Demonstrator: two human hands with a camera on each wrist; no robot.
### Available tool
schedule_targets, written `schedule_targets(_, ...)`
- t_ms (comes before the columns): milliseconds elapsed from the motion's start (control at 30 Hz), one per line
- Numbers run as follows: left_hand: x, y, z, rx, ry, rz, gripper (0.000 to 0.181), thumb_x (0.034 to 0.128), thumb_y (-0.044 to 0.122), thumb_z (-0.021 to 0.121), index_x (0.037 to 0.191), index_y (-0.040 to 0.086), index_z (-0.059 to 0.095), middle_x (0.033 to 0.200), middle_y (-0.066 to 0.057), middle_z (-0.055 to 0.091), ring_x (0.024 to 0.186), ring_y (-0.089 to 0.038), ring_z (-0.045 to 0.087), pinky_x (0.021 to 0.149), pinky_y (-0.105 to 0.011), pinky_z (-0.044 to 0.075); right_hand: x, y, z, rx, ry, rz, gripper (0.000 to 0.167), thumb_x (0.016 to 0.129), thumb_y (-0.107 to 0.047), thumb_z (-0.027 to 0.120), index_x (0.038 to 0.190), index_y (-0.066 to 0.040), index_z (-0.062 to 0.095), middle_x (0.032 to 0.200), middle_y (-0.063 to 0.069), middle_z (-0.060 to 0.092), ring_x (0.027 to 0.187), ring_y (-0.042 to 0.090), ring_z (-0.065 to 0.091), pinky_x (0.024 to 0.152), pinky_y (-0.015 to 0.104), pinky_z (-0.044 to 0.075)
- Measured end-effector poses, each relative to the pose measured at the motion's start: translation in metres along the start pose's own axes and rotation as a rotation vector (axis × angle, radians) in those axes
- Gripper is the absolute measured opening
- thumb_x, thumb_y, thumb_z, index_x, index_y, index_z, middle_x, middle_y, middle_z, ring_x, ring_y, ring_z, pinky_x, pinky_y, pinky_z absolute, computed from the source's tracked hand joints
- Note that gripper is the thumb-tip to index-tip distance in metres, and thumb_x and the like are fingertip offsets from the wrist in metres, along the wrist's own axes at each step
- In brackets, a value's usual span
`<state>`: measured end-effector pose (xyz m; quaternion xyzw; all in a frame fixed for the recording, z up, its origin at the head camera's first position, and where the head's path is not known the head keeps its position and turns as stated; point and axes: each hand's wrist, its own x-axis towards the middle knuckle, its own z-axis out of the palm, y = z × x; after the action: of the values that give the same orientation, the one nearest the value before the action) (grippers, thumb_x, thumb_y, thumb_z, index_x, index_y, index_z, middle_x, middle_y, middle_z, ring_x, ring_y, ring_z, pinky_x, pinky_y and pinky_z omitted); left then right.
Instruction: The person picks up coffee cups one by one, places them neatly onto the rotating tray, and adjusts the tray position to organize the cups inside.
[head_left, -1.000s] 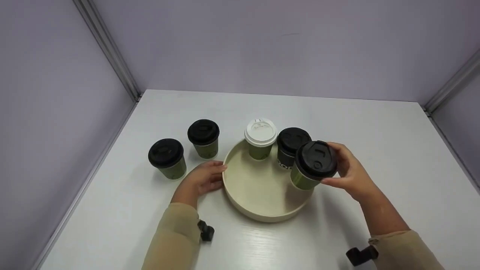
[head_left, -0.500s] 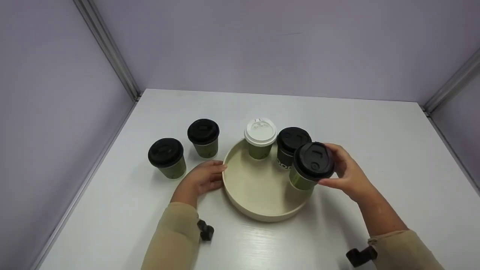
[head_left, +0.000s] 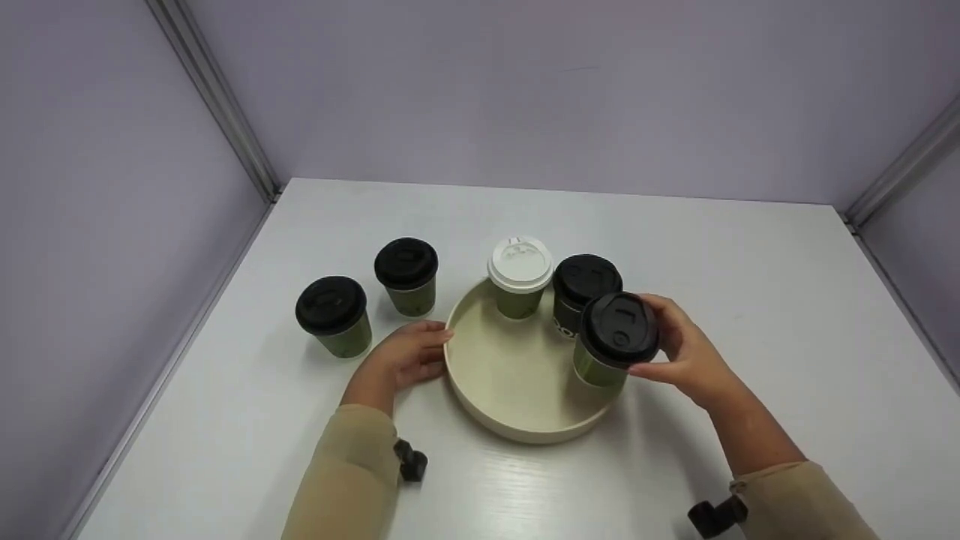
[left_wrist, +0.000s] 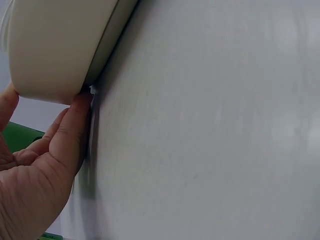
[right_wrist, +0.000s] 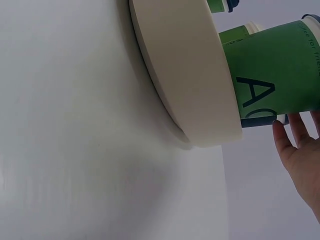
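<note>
Right hand (head_left: 688, 358) has its thumb and fingers wrapped round a black-lidded green cup (head_left: 616, 337) at the right side of the cream tray (head_left: 502, 375) (can't tell if the base is touching down), while the left hand (head_left: 405, 356), well apart from it, grips the tray's left edge. A white-lidded cup (head_left: 520, 277) and a dark cup (head_left: 585, 289) stand toward the tray's back, with two more black-lidded cups (head_left: 334, 316) (head_left: 407, 276) left of it on the white table (head_left: 202, 427).
</note>
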<state>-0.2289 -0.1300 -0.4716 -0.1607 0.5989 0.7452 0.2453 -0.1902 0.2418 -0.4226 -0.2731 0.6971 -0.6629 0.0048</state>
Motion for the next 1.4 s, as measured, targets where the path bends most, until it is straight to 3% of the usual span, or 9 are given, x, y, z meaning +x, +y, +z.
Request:
schedule_targets(467, 0.001, 0.0, -0.001, 0.006, -0.021, 0.009, 0.035, 0.0873, 0.011, 0.06, 0.121, 0.003, 0.051, 0.1, -0.008, 0.06, 0.091, -0.019, 0.06, 0.076, -0.033, 0.049, -0.004, 0.007, 0.004, -0.079, -0.019, 0.057, 0.082, 0.061, 0.016, 0.074, 0.133, -0.001, 0.038, 0.122, 0.014, 0.049, 0.108, 0.018, 0.051, 0.087, 0.023, 0.041)
schedule_targets(1133, 0.0, 0.0, -0.001, 0.0, -0.017, 0.013, 0.037, 0.0868, 0.01, 0.061, 0.121, 0.003, 0.05, 0.103, -0.011, 0.06, 0.093, -0.019, 0.059, 0.076, -0.032, 0.048, -0.007, 0.02, 0.009, -0.079, -0.015, 0.05, 0.082, 0.06, 0.016, 0.075, 0.132, 0.001, 0.039, 0.121, 0.015, 0.049, 0.106, 0.017, 0.05, 0.086, 0.022, 0.041)
schedule_targets(1400, -0.001, 0.0, 0.0, -0.006, 0.0, 0.013, 0.036, 0.0864, 0.011, 0.062, 0.12, 0.004, 0.051, 0.103, -0.011, 0.061, 0.091, -0.02, 0.06, 0.075, -0.032, 0.049, -0.008, 0.022, 0.008, -0.079, -0.043, 0.089, 0.08, 0.065, 0.013, 0.074, 0.134, -0.001, 0.035, 0.124, 0.012, 0.047, 0.11, 0.018, 0.049, 0.088, 0.022, 0.04)
